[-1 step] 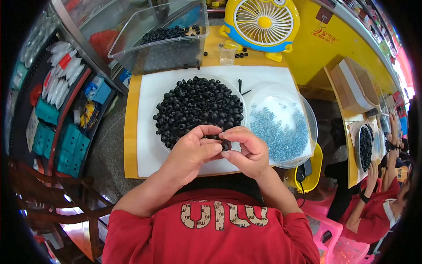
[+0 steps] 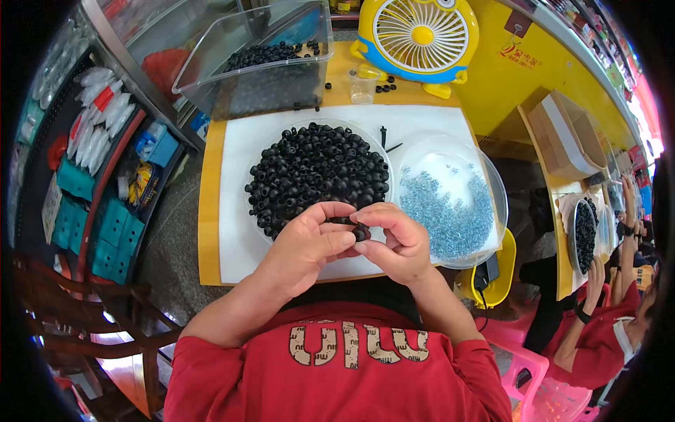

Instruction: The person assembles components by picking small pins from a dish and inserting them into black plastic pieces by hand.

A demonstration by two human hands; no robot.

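My left hand (image 2: 307, 238) and my right hand (image 2: 398, 243) meet at the near edge of the pile of black parts. Between their fingertips is a small black round part (image 2: 361, 233). My right thumb and index finger pinch it, while my left thumb and curled fingers press against its left side. The fingers cover most of it. Just beyond lies a clear round tray (image 2: 247, 184) heaped with black hollow bead-like parts (image 2: 316, 169). Right of it, a clear shallow round tray (image 2: 503, 197) holds many small pale-blue transparent pieces (image 2: 450, 221).
A clear bin (image 2: 281, 88) with more black parts stands at the back left. Near it are a small clear cup (image 2: 362, 90) and a yellow-and-blue fan (image 2: 422, 39). Two thin black pieces (image 2: 384, 136) lie between the trays. A co-worker's hand (image 2: 595, 278) is at another table, right.
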